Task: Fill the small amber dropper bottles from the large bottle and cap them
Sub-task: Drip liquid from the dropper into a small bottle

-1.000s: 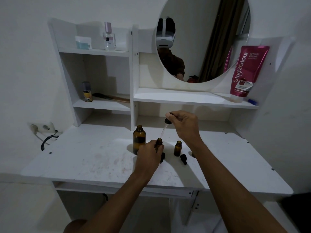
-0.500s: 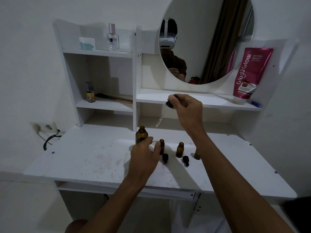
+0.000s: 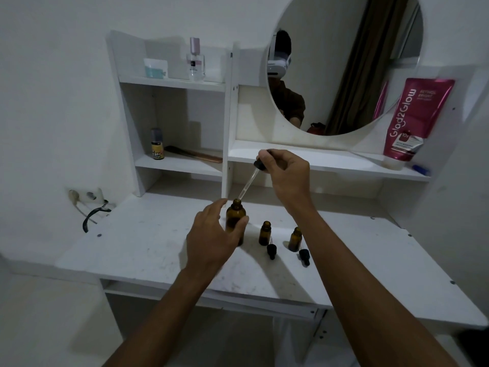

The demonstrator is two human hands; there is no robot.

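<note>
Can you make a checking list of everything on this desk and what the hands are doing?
Surface: white desk, scuffed and smudged.
Job's things: large amber bottle open, dropper tip at its mouth; two small amber bottles uncapped; two black dropper caps lying before them.
Clutter: pink tube, perfume bottle, comb, yellow-labelled bottle on the shelves.
Hands: left hand wraps the large amber bottle; right hand pinches the dropper bulb.
Cables: black cable by the wall socket.
Surroundings: round mirror, white wall.

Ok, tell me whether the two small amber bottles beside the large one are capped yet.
No: the left small bottle and right small bottle stand open-necked, their black dropper caps lying on the desk.
</note>
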